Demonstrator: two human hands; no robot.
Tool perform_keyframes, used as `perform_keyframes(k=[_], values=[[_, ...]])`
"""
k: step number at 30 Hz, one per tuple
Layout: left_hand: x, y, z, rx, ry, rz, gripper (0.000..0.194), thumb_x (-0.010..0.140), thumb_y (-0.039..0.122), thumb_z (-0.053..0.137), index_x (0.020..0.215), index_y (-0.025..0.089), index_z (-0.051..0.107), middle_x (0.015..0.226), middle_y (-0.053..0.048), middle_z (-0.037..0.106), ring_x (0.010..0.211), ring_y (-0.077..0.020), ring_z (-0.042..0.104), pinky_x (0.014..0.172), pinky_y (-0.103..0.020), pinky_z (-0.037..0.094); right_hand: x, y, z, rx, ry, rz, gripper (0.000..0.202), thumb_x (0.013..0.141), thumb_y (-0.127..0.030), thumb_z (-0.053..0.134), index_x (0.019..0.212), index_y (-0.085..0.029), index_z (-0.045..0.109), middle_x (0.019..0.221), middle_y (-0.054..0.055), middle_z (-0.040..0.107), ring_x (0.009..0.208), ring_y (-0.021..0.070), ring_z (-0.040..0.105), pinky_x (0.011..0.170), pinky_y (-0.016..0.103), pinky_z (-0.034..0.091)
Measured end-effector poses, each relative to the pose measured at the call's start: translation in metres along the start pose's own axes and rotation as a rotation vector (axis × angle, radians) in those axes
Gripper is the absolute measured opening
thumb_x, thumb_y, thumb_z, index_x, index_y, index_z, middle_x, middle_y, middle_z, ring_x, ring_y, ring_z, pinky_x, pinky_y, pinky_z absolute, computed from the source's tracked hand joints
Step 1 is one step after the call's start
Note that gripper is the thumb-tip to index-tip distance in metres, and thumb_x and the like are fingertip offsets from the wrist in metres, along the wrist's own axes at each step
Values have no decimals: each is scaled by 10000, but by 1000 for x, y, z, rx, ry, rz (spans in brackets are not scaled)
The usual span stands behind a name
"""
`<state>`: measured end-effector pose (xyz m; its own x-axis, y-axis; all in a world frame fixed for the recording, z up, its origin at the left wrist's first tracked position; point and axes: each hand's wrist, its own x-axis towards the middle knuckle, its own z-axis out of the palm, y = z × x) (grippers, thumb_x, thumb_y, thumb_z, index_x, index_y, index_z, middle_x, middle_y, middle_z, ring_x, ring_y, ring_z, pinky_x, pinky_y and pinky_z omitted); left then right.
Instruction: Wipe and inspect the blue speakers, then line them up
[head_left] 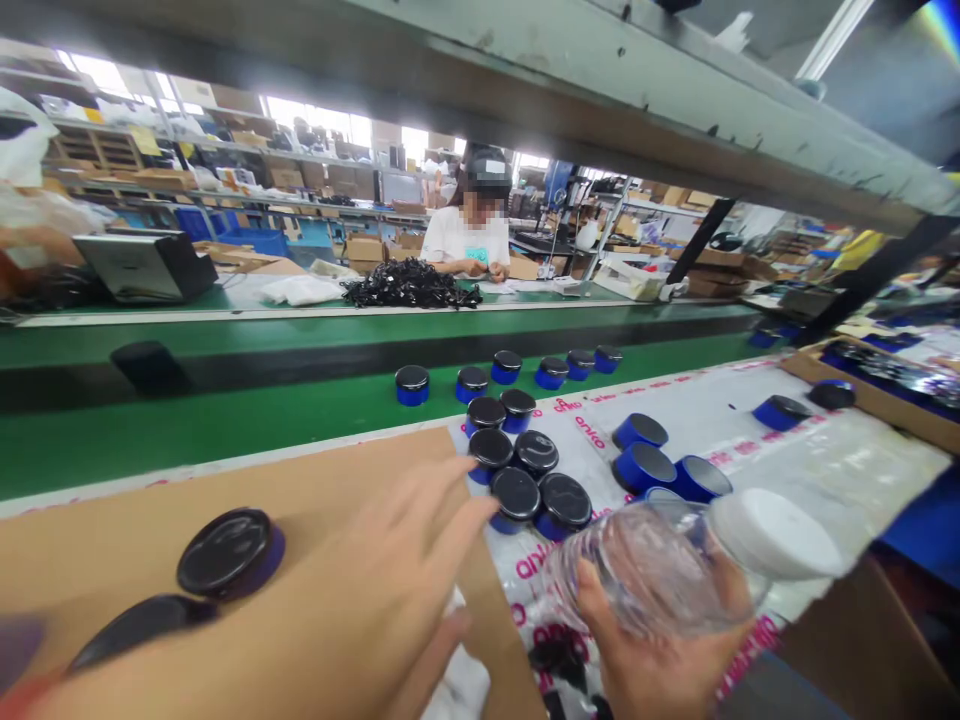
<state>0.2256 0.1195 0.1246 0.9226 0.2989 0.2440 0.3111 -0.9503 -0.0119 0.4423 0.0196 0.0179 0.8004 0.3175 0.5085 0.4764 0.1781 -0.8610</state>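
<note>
My right hand (667,670) is wrapped around a clear plastic bottle (637,570) with a white cap (776,530), tilted to the right. My left hand (397,560) stretches across a brown cardboard sheet (337,480), fingers extended and blurred, with nothing visible in them. Its fingertips are close to a cluster of round blue pieces with glossy black tops (515,495); I cannot tell whether they touch. Two more black-topped pieces (225,555) lie left of my left wrist. Something white and crumpled (461,680) shows below the left hand.
Several blue ring-like pieces (645,467) lie on the printed plastic sheet (592,430) behind the bottle. More black-topped pieces (412,385) stand on the green belt (300,415). A person (469,235) sits opposite, by a black pile (412,283). A beam (525,60) crosses overhead.
</note>
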Motion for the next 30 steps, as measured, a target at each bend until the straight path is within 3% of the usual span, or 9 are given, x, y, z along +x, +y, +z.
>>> perform_keyframes(k=[2,6,9,12,16,20,24,27,30], values=[[49,-1,9,56,-49,146,623,863,202,537,1435,-12,412,1438,-286,518,1297,-393,530,1035,-479,468,7,3,2,3,4,5,1103,613,-357,887,1501,-189,254,1283,214,570,1011,331,681,833,612,575],[123,-1,58,68,-58,323,806,852,315,580,1526,24,247,1527,-243,438,1339,-355,494,1080,-483,421,18,8,-3,-43,19,-14,1090,624,-394,874,1506,-167,276,1307,207,540,1091,341,635,919,615,529],[137,0,92,82,-27,332,769,901,401,562,1509,23,281,1529,-248,434,1386,-352,451,1109,-515,388,19,12,-11,-87,-13,-20,1066,640,-406,866,1503,-155,292,1312,214,536,1120,355,615,953,627,499],[129,0,105,95,16,333,592,960,404,548,1439,82,417,1499,-196,482,1402,-308,440,1104,-490,405,18,15,-15,-119,-34,-44,1027,627,-417,871,1471,-148,352,1331,231,525,1155,393,588,993,692,429],[119,0,102,107,45,289,516,976,443,553,1386,138,485,1342,-149,596,1181,-272,612,935,-443,536,19,16,-16,-123,0,-66,1008,636,-409,868,1473,-158,366,1402,250,465,1258,443,504,1011,758,355],[120,-1,99,123,31,252,542,960,534,536,1344,151,513,1180,-118,650,1023,-245,662,821,-414,574,18,19,-19,-90,-5,-42,1047,681,-429,841,1533,-213,272,1498,257,380,1242,441,536,898,697,494],[123,1,94,117,-39,254,498,954,514,560,1300,157,543,1164,-106,653,988,-231,668,789,-397,581,16,20,-24,-157,-11,-61,1065,675,-459,843,1532,-174,279,1378,239,496,1186,406,575,921,641,505],[117,4,73,109,-118,248,420,940,465,607,1213,147,593,1117,-90,669,948,-214,673,776,-382,583,17,13,-23,-232,-30,-89,1042,664,-506,840,1498,-137,336,1271,206,551,1140,388,590,983,643,454],[100,4,37,88,-182,205,438,890,426,683,1191,121,595,1096,-100,677,938,-229,678,771,-384,583,21,2,-14,-263,-74,-118,978,696,-542,813,1464,-116,382,1379,215,475,1283,390,494,1102,616,355]])
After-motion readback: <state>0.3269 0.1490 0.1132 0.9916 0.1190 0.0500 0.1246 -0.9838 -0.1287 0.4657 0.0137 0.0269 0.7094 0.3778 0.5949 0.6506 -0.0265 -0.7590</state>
